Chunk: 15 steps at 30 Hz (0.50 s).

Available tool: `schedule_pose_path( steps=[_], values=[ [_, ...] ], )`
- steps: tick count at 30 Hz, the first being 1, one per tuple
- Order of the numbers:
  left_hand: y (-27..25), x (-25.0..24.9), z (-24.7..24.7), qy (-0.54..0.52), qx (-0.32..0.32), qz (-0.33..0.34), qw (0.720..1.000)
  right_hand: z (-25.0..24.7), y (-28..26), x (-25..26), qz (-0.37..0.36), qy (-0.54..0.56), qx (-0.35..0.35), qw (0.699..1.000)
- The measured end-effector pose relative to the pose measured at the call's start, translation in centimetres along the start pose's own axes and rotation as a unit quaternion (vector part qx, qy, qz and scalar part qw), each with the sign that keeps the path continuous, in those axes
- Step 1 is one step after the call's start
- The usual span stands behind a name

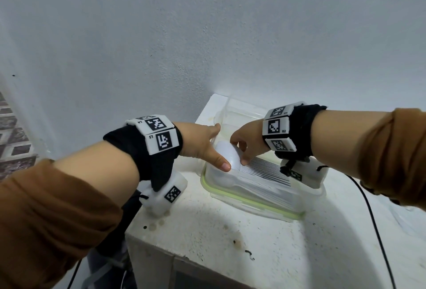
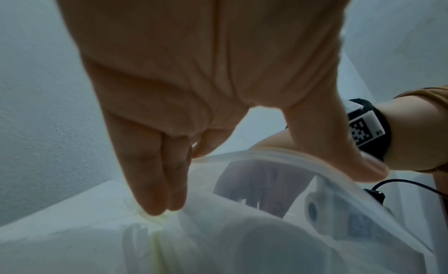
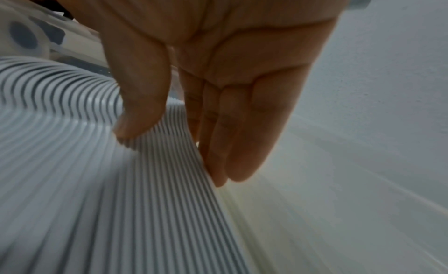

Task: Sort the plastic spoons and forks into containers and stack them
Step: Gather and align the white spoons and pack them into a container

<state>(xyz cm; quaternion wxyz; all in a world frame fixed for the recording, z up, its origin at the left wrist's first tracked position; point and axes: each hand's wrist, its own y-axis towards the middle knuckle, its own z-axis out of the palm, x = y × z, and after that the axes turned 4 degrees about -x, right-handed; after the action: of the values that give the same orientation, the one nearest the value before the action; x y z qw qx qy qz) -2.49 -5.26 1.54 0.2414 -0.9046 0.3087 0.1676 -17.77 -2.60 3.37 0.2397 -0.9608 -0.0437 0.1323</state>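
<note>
A clear container with a green seal rim [image 1: 253, 203] stands on the white table [image 1: 219, 231]. Inside it lies a nested row of white plastic spoons [image 1: 260, 173], bowls toward the left. My left hand [image 1: 221, 147] holds the container's left end, with its fingers [image 2: 157, 201] down outside the far corner and the thumb on the rim [image 2: 278, 155]. My right hand [image 1: 238, 152] reaches into the container. In the right wrist view it [image 3: 173, 155] pinches the spoons [image 3: 97, 192] between thumb and fingers. No forks are visible.
A second clear container [image 1: 242, 108] stands behind the first, against the wall. A black cable [image 1: 373, 219] runs down the table's right side. The table's left front corner [image 1: 129, 233] drops off just below my left wrist.
</note>
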Motion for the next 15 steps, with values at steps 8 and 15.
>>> schedule_pose_path(
  steps=[8, 15],
  values=[
    [-0.15, -0.26, -0.13, 0.012, -0.002, -0.003, 1.0, -0.29, -0.25, 0.15, -0.002, 0.04, 0.004, 0.999],
    [-0.19, -0.46, -0.27, 0.024, -0.002, -0.003, 1.0, 0.0, -0.32, 0.0, 0.041, 0.141, 0.01, 0.989]
  ],
)
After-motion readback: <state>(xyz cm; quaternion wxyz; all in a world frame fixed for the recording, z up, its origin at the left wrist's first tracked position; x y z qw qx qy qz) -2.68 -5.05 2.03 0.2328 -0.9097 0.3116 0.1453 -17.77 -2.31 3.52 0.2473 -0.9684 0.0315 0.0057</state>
